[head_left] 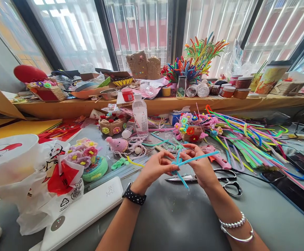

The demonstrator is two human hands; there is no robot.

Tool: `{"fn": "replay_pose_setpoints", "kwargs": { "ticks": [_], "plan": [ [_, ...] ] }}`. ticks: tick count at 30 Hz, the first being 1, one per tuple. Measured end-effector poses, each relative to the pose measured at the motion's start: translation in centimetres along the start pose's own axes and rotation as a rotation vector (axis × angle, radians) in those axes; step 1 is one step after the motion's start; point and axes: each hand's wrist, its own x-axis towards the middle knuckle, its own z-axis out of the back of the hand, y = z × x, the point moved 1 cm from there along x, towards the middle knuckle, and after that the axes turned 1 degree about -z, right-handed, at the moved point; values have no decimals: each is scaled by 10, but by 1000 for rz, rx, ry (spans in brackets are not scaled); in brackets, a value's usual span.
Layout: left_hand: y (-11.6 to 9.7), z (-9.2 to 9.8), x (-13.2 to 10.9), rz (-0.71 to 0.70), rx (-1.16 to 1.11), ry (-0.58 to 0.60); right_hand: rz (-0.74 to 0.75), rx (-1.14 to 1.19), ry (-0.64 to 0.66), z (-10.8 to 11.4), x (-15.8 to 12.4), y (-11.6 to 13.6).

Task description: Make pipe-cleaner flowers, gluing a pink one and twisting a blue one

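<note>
Where blue pipe cleaners (187,161) cross: over the surface (167,219), in from its near edge
Left hand (155,167): pinching the crossing
Right hand (200,165): at the strands; whether gripping, cannot tell
Scissors (185,179): on the surface below
Phone (295,197): toward right edge

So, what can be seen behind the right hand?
Scissors: blades show left of the right hand, handles on its right; their middle is covered. A pink tool shows beyond. Anything else fully covered cannot be seen.

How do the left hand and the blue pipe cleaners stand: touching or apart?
Touching. The head view shows the left hand pinching the blue pipe cleaners between thumb and fingers, near where they cross.
</note>
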Motion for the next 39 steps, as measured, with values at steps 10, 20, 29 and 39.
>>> {"fn": "replay_pose_setpoints", "kwargs": {
  "ticks": [10, 20, 29, 39],
  "plan": [
    [1, 9, 3, -93, -231, -313, 151, -344, 1, 4, 0, 2],
    [-2, 2, 0, -64, -289, -289, 94, -153, 149, 0, -3, 5],
    [-1, -3, 1, -41, -249, -279, 13, 175, 139, -4, -3, 0],
    [-2, -7, 0, -61, -249, -277, -13, 219, 117, -9, -4, -5]
  ]
}}
